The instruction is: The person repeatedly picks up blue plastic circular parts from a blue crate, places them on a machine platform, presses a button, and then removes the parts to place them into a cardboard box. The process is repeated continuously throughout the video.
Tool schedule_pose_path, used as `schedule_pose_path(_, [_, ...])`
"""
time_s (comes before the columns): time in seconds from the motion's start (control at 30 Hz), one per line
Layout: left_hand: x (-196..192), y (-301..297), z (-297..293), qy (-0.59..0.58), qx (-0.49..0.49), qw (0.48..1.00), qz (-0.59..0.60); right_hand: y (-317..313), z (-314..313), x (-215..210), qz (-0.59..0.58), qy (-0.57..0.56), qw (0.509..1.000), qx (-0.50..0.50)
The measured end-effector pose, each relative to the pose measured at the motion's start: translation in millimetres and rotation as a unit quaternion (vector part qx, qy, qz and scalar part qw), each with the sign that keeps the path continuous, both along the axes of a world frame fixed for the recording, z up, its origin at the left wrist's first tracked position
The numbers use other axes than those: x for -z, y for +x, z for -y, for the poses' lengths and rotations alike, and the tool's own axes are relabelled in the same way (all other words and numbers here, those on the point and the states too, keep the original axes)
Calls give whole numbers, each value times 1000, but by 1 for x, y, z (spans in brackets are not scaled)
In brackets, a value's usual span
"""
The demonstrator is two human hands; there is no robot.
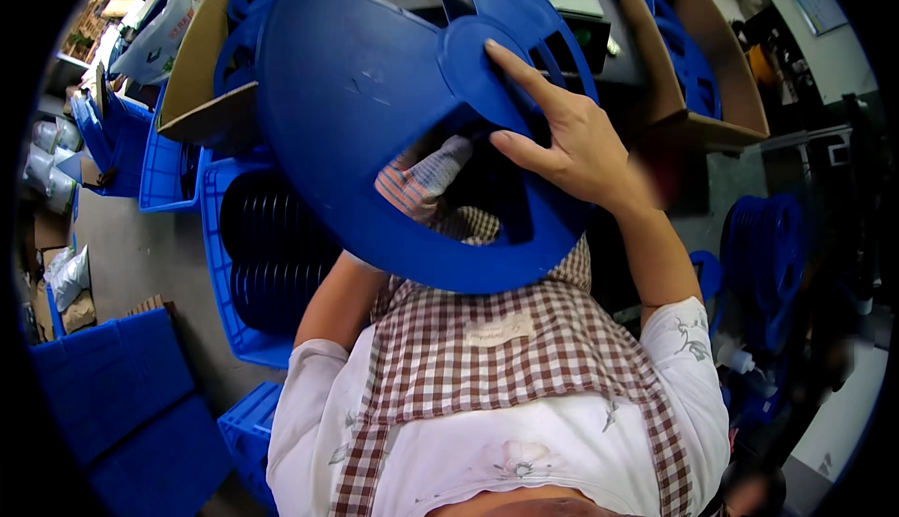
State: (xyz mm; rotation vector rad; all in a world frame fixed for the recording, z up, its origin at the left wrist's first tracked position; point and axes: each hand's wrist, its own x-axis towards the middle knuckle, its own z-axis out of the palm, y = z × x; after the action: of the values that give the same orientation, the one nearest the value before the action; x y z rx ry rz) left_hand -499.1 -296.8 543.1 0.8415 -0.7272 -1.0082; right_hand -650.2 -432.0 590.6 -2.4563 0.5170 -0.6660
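A large blue plastic reel (346, 105) with a round hub and wide cutouts is held up in front of my chest, tilted. My right hand (585, 147) is bare. Its index finger is stretched onto the hub and its thumb is spread apart over a cutout; the other fingers are mostly hidden. Through the lower cutout shows my left hand (417, 184) in a striped knit glove, behind the reel's face with the thumb raised. It seems to support the reel from beneath, though most of its fingers are out of sight.
Open cardboard boxes (208, 58) with blue reels stand ahead on both sides. To the left, a blue crate (218, 264) holds rows of black discs. More blue reels (763, 264) are stacked at the right. Folded blue boxes (122, 395) lie at the lower left.
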Motion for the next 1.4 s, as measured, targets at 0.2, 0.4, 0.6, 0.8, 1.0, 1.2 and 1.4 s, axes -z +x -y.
schedule_pose_path(0.2, [-21, 105, 52, -95, 94, 990, -48, 2, 87, -68, -76, -135, 988, 23])
schedule_pose_path(0.4, [-66, 204, 150, -188, -81, 859, 470, 83, 160, -134, -197, -155, 962, 104])
schedule_pose_path(0.6, [-94, 218, 205, -44, 77, 992, 90, 120, 224, -132, -190, -206, 952, 119])
schedule_pose_path(0.8, [-55, 219, 220, 9, 3, 985, 174, 124, 226, -138, -251, -183, 946, 94])
schedule_pose_path(1.0, [-90, 195, 151, 22, 5, 994, 103, 125, 228, -141, -241, -146, 959, 30])
schedule_pose_path(1.2, [-85, 133, 80, -10, -214, 924, 316, 53, 229, -111, 36, -399, 907, 125])
schedule_pose_path(1.4, [-16, 101, 55, 161, -349, 777, 498, -75, 183, 2, 134, -6, 946, 296])
